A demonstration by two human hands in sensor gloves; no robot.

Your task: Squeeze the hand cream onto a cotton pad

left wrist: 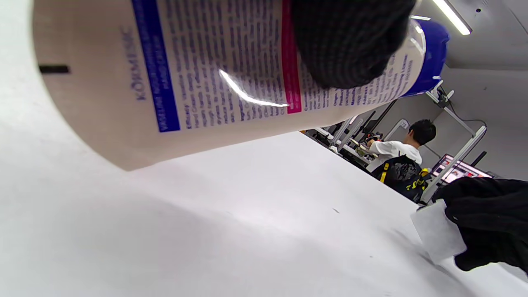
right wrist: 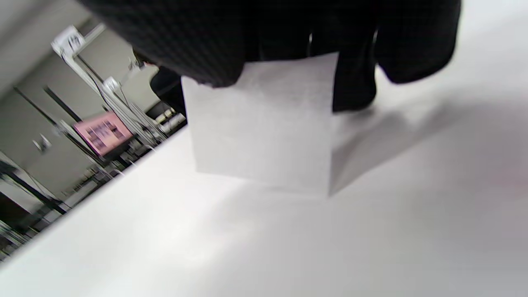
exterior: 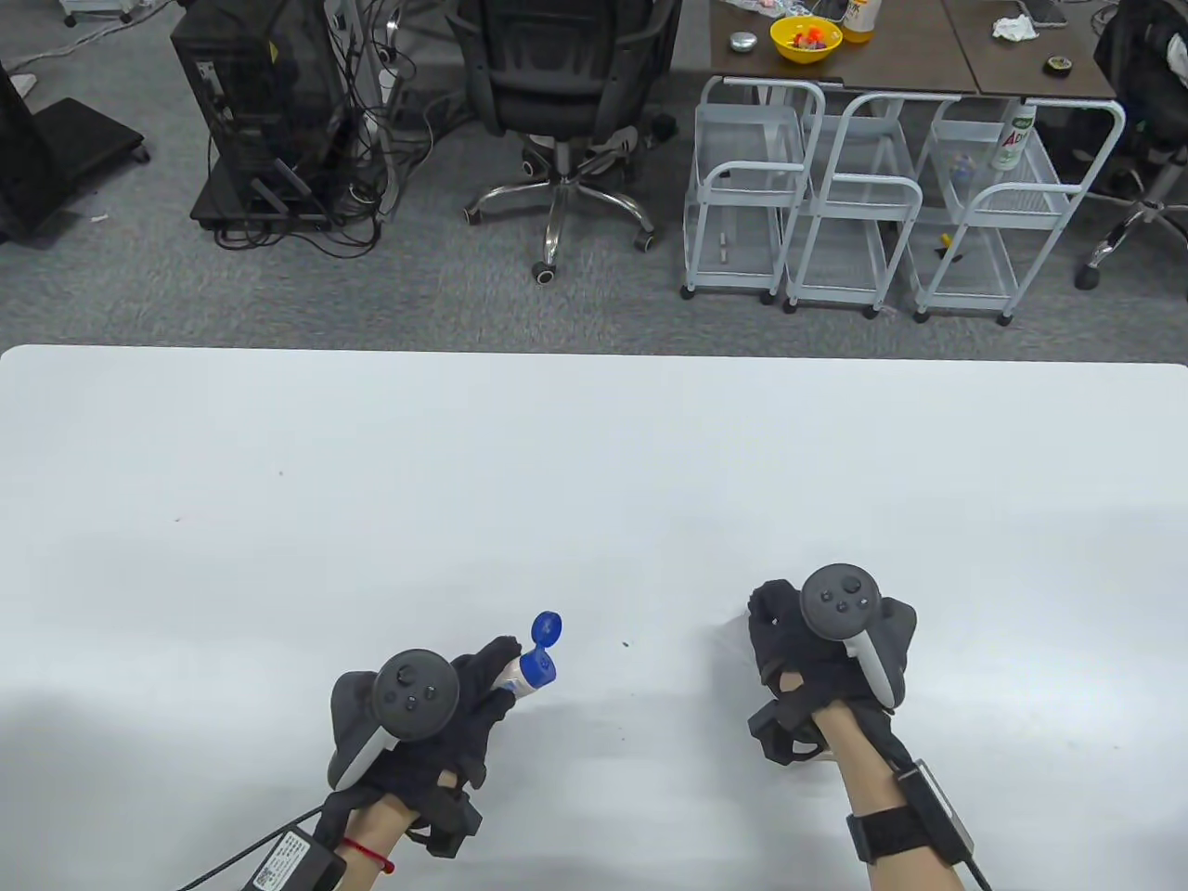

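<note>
The white plastic cream tube (left wrist: 214, 78) with open blue cap, gripped by left hand (exterior: 436, 715), should come over the square white cotton pad (right wrist: 264, 123) pinched by right hand (exterior: 826, 640).

Grey carpet (exterior: 139, 278), black office chair (exterior: 564, 102), three white wire carts (exterior: 872, 213) behind white table (exterior: 594, 464).

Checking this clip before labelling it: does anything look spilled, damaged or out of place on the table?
Nothing stands out. The left hand holds the hand cream tube with its blue flip cap open, and the right hand holds the square cotton pad by its top edge. No cream shows on the table.
</note>
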